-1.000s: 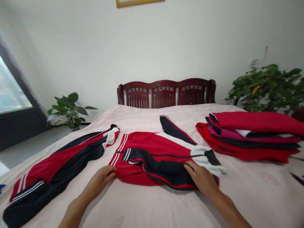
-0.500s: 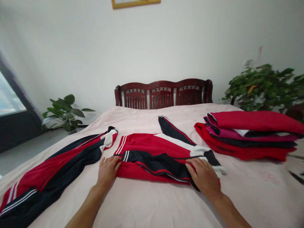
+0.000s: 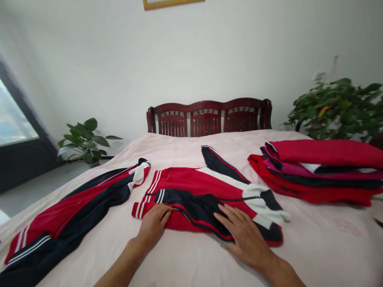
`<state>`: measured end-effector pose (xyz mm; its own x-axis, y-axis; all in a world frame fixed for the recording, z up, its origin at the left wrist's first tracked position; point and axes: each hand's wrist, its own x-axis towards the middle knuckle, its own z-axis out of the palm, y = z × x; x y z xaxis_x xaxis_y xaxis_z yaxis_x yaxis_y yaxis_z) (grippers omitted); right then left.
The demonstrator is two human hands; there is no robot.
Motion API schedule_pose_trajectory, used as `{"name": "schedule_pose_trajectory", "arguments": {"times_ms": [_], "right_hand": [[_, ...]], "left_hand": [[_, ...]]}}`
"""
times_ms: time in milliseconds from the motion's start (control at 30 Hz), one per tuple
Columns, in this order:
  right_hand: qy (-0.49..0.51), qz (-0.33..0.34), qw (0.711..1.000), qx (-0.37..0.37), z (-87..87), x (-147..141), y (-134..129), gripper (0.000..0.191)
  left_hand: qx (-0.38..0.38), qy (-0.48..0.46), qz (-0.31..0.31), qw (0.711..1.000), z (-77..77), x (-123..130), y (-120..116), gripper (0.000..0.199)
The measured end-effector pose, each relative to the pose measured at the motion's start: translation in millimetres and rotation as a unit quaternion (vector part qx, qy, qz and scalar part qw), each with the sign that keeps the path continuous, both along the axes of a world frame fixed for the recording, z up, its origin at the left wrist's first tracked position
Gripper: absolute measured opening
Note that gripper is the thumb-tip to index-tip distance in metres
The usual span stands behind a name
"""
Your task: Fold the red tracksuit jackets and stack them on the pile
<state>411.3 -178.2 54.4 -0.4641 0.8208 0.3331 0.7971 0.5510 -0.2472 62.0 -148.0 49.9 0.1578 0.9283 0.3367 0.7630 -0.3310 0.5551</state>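
A red, navy and white jacket (image 3: 185, 181) lies on the pink bedsheet, with one navy sleeve folded across its front and the other stretched toward the headboard. My left hand (image 3: 156, 221) rests on the jacket's near edge by the striped hem, its fingers curled together; what they hold, if anything, is hidden. Over the folded sleeve, my right hand (image 3: 243, 233) lies with its fingers spread, touching the cloth. The jacket's white and navy collar end is to the right of that hand.
A second red and navy jacket (image 3: 68, 211) lies at the left of the bed. Folded clothes (image 3: 323, 171) are stacked at the right. Behind stands a dark wooden headboard (image 3: 206, 117), with plants (image 3: 86, 139) on both sides.
My left hand has moved right along the jacket's near edge, uncovering the hem corner. My right hand has shifted left off the collar end, its fingers spread. The view has turned slightly.
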Motion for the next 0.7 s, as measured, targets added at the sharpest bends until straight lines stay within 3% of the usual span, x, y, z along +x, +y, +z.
{"name": "schedule_pose_trajectory", "arguments": {"times_ms": [133,233,333,467,533,600,700], "right_hand": [[0.117,-0.094,0.987,0.061,3.4,3,13,0.039],[0.205,-0.140,0.965,0.086,7.2,4,18,0.034],[0.236,-0.103,0.961,0.099,8.5,2,14,0.036],[0.235,-0.027,0.967,0.096,7.1,-1,5,0.037],[0.222,-0.003,0.970,0.098,6.3,0,3,0.039],[0.198,0.016,0.974,0.109,5.3,2,3,0.045],[0.146,0.042,0.981,0.120,3.9,3,2,0.060]], "left_hand": [[-0.063,-0.061,-0.006,0.996,1.2,8,2,0.027],[-0.200,-0.163,-0.045,0.965,0.2,21,-1,0.039],[-0.332,-0.342,-0.045,0.878,2.3,30,-2,0.049],[-0.445,-0.565,-0.042,0.693,10.0,30,5,0.042],[-0.442,-0.640,-0.055,0.626,12.3,29,10,0.032],[-0.420,-0.689,-0.045,0.589,13.1,28,14,0.024],[-0.387,-0.722,-0.010,0.573,14.2,27,18,0.018]]}}
